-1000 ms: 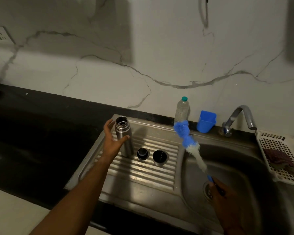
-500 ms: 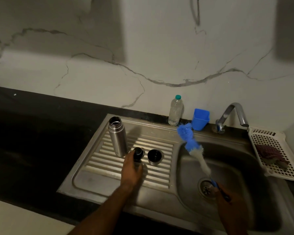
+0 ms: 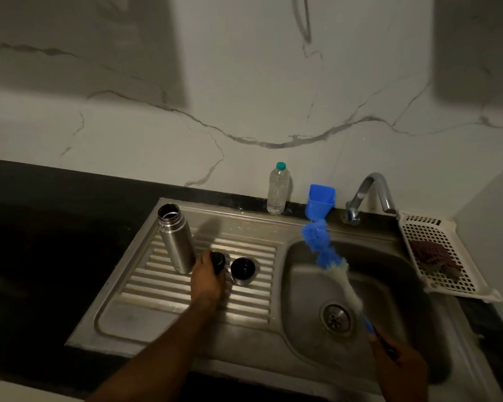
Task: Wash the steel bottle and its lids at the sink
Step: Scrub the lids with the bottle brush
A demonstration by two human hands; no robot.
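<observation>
Marble wall behind, steel sink [image 3: 302, 352] up front. Steel bottle [image 3: 177, 237] stands open on the drainboard; left hand [image 3: 207, 281] fingers wrap the small black lid [image 3: 217, 262], cup lid [image 3: 243, 270] beside it. Right hand [image 3: 398, 369] grips a bottle brush [image 3: 330, 264] over the basin.

Left of the left hand [image 3: 208, 281]: brushed steel bottle [image 3: 177, 237]. Beneath it: ribbed, dull-sheen steel drainboard [image 3: 244, 297]. Above the right hand [image 3: 401, 369]: bottle brush [image 3: 328, 262] with soft blue-white bristles.
</observation>
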